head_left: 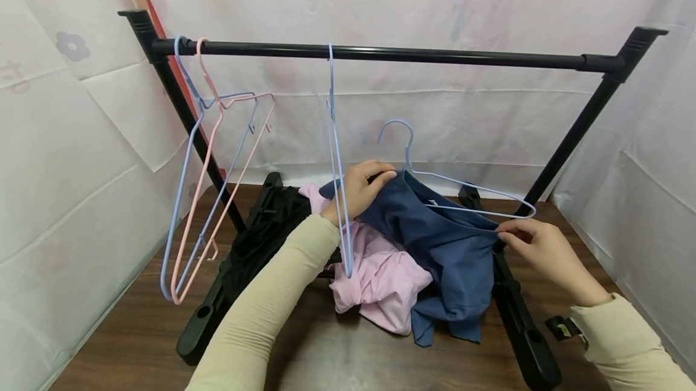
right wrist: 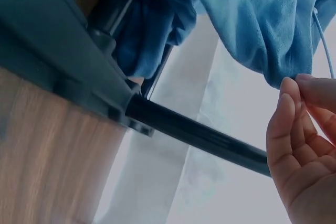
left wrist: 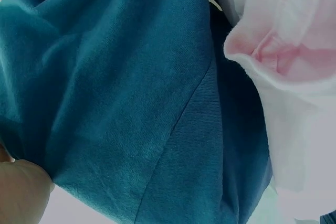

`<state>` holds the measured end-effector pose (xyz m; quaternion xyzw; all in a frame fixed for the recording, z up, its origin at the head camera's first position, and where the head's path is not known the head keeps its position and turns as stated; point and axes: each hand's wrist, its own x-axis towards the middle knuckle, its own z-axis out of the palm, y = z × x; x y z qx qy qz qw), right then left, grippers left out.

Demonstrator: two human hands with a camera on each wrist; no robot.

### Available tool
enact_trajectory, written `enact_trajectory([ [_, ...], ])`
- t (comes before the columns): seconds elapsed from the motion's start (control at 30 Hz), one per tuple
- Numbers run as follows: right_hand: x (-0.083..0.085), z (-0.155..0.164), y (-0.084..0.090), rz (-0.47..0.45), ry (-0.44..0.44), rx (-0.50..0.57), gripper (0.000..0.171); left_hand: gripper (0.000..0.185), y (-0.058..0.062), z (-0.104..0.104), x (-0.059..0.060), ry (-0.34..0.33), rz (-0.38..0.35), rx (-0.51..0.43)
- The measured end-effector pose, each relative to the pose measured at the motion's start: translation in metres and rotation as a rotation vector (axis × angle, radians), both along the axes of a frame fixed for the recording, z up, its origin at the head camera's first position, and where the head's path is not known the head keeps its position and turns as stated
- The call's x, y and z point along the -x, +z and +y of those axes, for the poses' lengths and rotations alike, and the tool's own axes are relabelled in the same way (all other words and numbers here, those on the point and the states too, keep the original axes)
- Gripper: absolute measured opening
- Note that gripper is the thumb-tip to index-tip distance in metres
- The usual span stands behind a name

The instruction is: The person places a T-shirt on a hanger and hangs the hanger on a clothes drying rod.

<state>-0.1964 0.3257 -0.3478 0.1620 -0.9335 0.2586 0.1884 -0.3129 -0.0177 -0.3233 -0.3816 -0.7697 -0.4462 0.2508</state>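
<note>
A dark blue garment (head_left: 443,246) hangs partly threaded on a light blue wire hanger (head_left: 435,176) held above the table. My left hand (head_left: 360,188) grips the garment's collar edge near the hanger's neck. My right hand (head_left: 535,246) pinches the garment's other edge together with the hanger's wire end. The left wrist view is filled by the blue cloth (left wrist: 121,103) with pink cloth (left wrist: 294,66) beside it. From the right wrist I see my fingers (right wrist: 302,145) pinching the blue cloth (right wrist: 257,19) and the wire.
A black rail (head_left: 380,52) spans the rack. Blue and pink hangers (head_left: 206,167) hang at its left and a lone blue hanger (head_left: 337,167) in the middle. A pink garment (head_left: 375,276) and black clothing (head_left: 261,240) lie on the wooden table (head_left: 136,336). White sheets surround everything.
</note>
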Motion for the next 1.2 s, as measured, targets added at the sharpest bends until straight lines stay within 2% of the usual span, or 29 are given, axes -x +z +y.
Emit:
enact_trajectory([
  [0.2, -0.002, 0.008, 0.004, 0.018, -0.022, 0.0, 0.009, 0.02, -0.001, -0.002, 0.0, 0.007, -0.004, 0.009],
  [0.47, -0.004, 0.018, 0.008, 0.093, -0.034, 0.008, 0.008, 0.02, 0.0, -0.003, -0.002, 0.017, -0.021, 0.018],
  [0.73, -0.012, 0.03, 0.02, 0.066, -0.049, 0.025, 0.007, 0.019, -0.001, -0.004, -0.003, -0.001, 0.009, 0.032],
  [1.2, -0.014, 0.031, 0.036, 0.126, -0.048, 0.048, 0.007, 0.018, -0.004, -0.003, -0.002, -0.006, 0.041, 0.033],
])
